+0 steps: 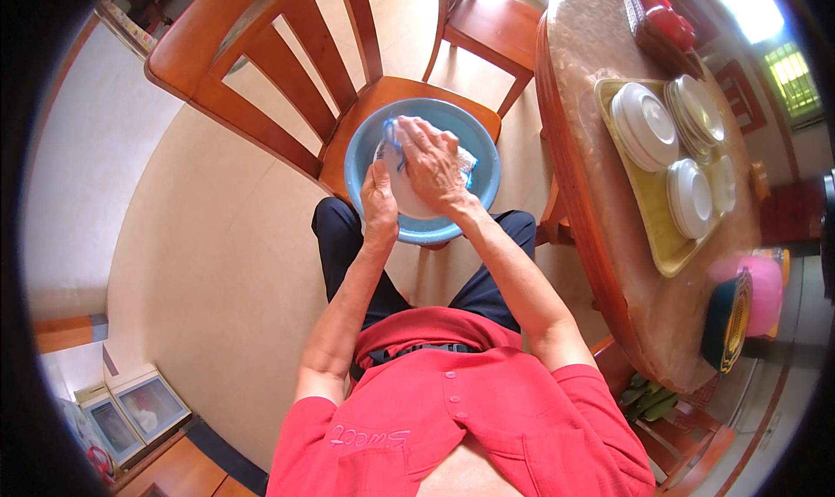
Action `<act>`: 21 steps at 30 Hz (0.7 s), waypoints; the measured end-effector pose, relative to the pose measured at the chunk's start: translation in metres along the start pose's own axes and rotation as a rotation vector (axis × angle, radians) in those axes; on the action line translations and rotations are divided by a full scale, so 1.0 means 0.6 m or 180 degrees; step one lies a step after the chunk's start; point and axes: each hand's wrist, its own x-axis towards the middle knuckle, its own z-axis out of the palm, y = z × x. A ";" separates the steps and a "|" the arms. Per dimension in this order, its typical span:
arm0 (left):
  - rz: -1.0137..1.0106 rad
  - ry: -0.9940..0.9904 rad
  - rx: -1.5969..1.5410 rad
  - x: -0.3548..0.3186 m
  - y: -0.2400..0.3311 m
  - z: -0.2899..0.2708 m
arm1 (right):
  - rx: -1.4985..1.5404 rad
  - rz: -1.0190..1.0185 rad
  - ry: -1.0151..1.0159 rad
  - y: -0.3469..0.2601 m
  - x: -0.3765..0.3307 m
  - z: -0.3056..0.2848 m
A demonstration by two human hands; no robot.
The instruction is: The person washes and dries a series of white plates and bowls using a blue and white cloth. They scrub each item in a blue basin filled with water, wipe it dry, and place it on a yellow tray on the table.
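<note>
A round blue basin [489, 154] rests on the seat of a wooden chair in front of my knees. Over it, my left hand [380, 205] grips the near left edge of a white plate [407, 198], thumb on top. My right hand [431, 161] lies across the plate's face, fingers together, pressing a white and blue cloth [389, 132] against it. More white and blue cloth [467, 165] shows to the right of that hand; whether it is the same piece I cannot tell. My right palm hides much of the plate, and the basin's bottom is mostly covered.
To the right stands a wooden table [584, 53] with a yellow tray [651, 223] bearing stacks of white plates [644, 125] and bowls [690, 200]. Colourful baskets [762, 297] sit at its near end. Another chair [491, 29] is beyond the basin.
</note>
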 end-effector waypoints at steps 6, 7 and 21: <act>-0.0001 0.0091 -0.0223 0.001 0.008 0.010 | -0.0259 0.0830 -0.0102 -0.017 -0.021 -0.007; 0.0030 0.0100 -0.0266 0.004 0.003 0.006 | -0.0187 0.0867 -0.0103 -0.028 -0.029 -0.010; 0.0115 0.0318 0.0224 -0.002 0.028 -0.004 | 0.0269 0.1214 0.0603 0.017 -0.036 -0.012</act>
